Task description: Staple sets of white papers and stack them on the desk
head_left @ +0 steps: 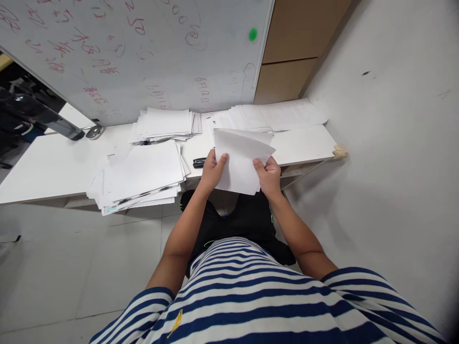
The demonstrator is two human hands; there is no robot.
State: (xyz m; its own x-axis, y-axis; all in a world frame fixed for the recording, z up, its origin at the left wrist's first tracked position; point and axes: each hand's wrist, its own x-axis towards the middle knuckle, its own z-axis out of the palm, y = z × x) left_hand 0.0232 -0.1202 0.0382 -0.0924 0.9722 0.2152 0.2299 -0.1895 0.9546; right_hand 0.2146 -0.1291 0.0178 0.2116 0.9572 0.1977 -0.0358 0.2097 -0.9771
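Observation:
Several white paper sheets [238,165] are held up in front of me, over the desk's front edge. My left hand [213,169] grips their left side, thumb on top and fingers behind. On the right side my right hand [268,176] pinches them the same way; the top sheet bends up at its upper right corner. A black object [199,163], perhaps a stapler, lies beside my left hand on the white desk [304,143]. Further left, a loose paper pile [147,167] juts past the desk's front edge.
Another paper stack [165,122] stands at the back of the desk, below a whiteboard [143,57] with red writing. Printed sheets [279,114] lie at the back right. A computer mouse [94,132] sits at the left. A white wall [387,119] borders the right side.

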